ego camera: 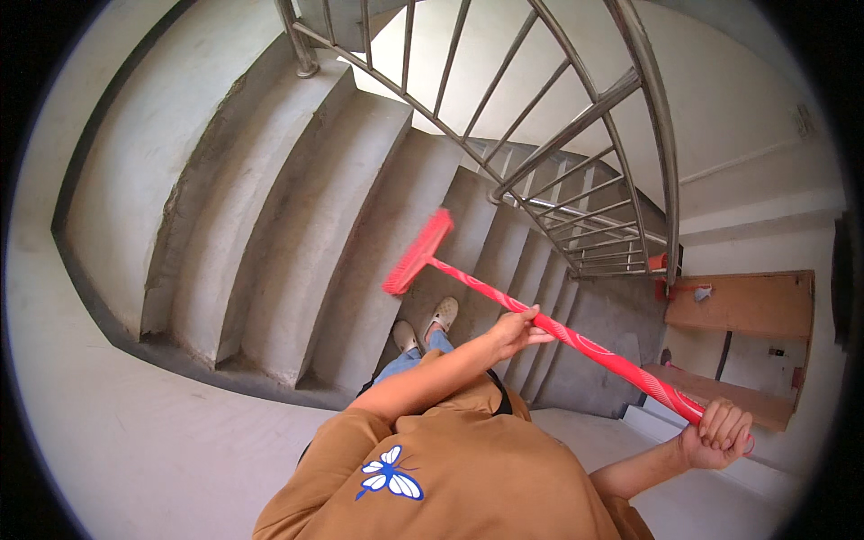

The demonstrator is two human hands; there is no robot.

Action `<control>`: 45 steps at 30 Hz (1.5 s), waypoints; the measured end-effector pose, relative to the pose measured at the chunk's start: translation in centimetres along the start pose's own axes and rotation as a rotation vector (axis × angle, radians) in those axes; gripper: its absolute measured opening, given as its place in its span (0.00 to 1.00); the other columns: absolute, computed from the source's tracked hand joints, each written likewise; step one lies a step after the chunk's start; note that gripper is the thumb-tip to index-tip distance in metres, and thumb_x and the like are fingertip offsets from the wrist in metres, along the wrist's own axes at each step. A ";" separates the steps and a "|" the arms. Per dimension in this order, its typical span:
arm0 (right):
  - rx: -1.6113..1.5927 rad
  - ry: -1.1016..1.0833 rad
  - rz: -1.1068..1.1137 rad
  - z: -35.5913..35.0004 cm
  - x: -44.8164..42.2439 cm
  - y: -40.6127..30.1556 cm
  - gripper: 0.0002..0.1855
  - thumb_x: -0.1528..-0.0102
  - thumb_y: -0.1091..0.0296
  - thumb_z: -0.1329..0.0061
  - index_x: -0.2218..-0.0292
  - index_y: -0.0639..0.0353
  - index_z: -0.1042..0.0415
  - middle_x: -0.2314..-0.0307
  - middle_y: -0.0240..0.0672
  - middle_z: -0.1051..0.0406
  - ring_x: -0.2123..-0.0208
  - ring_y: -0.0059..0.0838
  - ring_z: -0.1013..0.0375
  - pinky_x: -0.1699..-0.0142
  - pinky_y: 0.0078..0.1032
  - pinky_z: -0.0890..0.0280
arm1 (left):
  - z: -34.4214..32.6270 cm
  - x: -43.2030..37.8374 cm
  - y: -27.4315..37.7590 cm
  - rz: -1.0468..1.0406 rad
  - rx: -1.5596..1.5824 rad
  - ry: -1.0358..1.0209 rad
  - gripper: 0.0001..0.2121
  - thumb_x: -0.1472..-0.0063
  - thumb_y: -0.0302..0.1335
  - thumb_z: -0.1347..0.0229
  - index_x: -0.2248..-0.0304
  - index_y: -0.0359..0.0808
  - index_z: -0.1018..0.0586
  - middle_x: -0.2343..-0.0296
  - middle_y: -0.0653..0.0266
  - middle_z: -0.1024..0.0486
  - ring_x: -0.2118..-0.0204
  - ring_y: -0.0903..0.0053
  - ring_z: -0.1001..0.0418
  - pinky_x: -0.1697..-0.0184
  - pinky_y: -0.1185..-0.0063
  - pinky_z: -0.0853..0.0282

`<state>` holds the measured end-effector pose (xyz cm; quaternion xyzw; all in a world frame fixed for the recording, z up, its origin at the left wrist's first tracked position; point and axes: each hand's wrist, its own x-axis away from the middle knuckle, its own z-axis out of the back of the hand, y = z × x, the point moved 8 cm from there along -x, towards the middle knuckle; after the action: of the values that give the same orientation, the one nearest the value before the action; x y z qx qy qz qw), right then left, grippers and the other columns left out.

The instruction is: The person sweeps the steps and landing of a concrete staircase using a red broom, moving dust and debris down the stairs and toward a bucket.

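Note:
A red broom (607, 359) with a long patterned handle slants across the view. Around the middle of that handle, my left hand (516, 334) is closed, its thumb along the top. My right hand (723, 433) grips the end of the handle at the far right in a fist. The slightly blurred broom head (418, 253) is over the concrete stairs (358, 263), just beyond my feet. Its red bristles face left, towards a step's riser. I cannot tell whether they touch the concrete.
A stainless steel railing (499, 181) runs along the far side of the stairs. White wall (169, 432) with a dark skirting band borders the near side. My light clogs (442, 314) stand on a step. Brown wooden boards (742, 304) are at the right, beyond the lower steps.

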<state>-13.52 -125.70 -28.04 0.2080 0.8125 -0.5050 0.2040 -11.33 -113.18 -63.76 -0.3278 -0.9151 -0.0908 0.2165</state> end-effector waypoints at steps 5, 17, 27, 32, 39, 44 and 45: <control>-0.163 -0.181 -0.147 -0.7 0.5 4.3 0.16 0.57 0.71 0.65 0.92 0.53 0.52 0.98 0.24 0.51 0.97 0.12 0.55 0.90 0.09 0.53 | 4.0 3.3 2.1 -0.075 0.040 0.148 0.08 0.48 0.27 0.62 0.74 0.30 0.37 0.74 0.57 0.35 0.69 0.69 0.35 0.63 0.72 0.37; -0.076 -0.165 -0.318 -4.0 2.4 10.2 0.14 0.56 0.68 0.64 0.88 0.54 0.51 0.96 0.25 0.50 0.94 0.13 0.52 0.84 0.12 0.49 | 11.4 4.6 2.2 -0.190 0.057 0.375 0.09 0.49 0.31 0.62 0.71 0.33 0.38 0.75 0.60 0.34 0.73 0.73 0.34 0.71 0.76 0.33; -0.089 -0.378 -0.569 -8.9 6.5 20.4 0.11 0.58 0.68 0.61 0.87 0.59 0.45 0.94 0.28 0.45 0.92 0.18 0.47 0.82 0.19 0.45 | 18.3 5.4 7.2 -0.468 0.301 0.475 0.05 0.51 0.27 0.57 0.77 0.34 0.37 0.78 0.62 0.34 0.76 0.77 0.35 0.73 0.78 0.35; -0.143 -0.593 -0.435 -7.2 5.4 21.3 0.16 0.57 0.68 0.65 0.93 0.57 0.48 0.98 0.26 0.47 0.97 0.18 0.49 0.89 0.16 0.46 | 24.0 2.2 7.3 -0.589 0.364 0.492 0.07 0.51 0.28 0.57 0.75 0.32 0.38 0.79 0.61 0.35 0.78 0.74 0.34 0.73 0.75 0.34; -0.220 -0.329 -0.429 8.7 3.2 22.8 0.16 0.54 0.66 0.70 0.91 0.55 0.50 0.99 0.24 0.52 0.98 0.15 0.56 0.89 0.15 0.51 | 23.1 -7.7 3.9 -0.625 0.174 0.486 0.05 0.51 0.28 0.59 0.78 0.35 0.37 0.81 0.65 0.36 0.78 0.78 0.36 0.73 0.76 0.35; -0.112 -0.245 -0.325 16.8 2.6 19.1 0.14 0.54 0.68 0.70 0.89 0.55 0.50 0.98 0.25 0.53 0.97 0.14 0.57 0.89 0.15 0.52 | 20.1 -15.0 0.9 -0.519 -0.015 0.510 0.07 0.52 0.30 0.59 0.79 0.34 0.36 0.83 0.65 0.36 0.80 0.77 0.35 0.76 0.76 0.34; -0.105 -0.228 -0.302 17.8 2.4 17.7 0.14 0.54 0.68 0.70 0.89 0.55 0.50 0.98 0.25 0.53 0.97 0.14 0.57 0.89 0.15 0.52 | 18.6 -16.8 0.0 -0.487 -0.035 0.451 0.08 0.53 0.30 0.59 0.79 0.34 0.36 0.83 0.65 0.36 0.80 0.76 0.35 0.74 0.74 0.34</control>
<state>-3.71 -134.36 -49.67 0.0143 0.8313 -0.5069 0.2275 -5.97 -116.82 -87.93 -0.0747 -0.8939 -0.2259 0.3800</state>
